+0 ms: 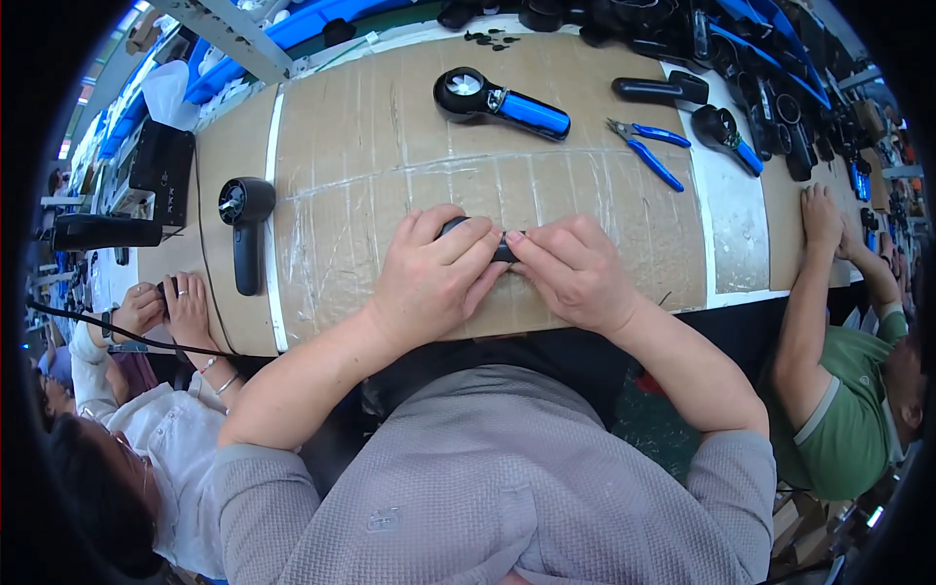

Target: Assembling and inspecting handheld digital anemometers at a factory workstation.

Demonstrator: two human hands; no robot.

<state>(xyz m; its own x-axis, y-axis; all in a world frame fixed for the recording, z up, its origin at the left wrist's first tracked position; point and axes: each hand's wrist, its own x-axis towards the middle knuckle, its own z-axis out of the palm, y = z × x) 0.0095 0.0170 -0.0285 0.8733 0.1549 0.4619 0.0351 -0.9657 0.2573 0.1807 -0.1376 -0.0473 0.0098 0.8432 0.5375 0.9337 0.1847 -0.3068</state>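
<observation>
Head cam view, going left to right: far left there's a boxy black device (164,174) standing on the table, and just below it a co-worker in a white top has both hands (190,312) at the table edge, fingers on something small and dark. Next over, a black handheld fan (247,200) lies with its round head pointing away from the wearer, just left of a white strip (275,210) on the cardboard-covered table (341,214).

Then the wearer's left hand (439,268), fingers curled around a black plastic piece (504,252). That piece is right at the near middle of the table, mostly buried behind fingers, so I can't tell what part it is. Farther back lies an opened fan (468,90), white blades and a bright blue cell showing, with some tiny black bits (492,41) beyond it. The right hand (575,273) has the piece's other end pinched between thumb and fingers.

Further right: blue-handled pliers (648,146) lying with handles spread, a black handle-shaped casing (661,89) just behind them, and another opened fan (726,132) with a blue cell. Past a heap of black parts, a co-worker in green has a hand (822,219) on the table.
</observation>
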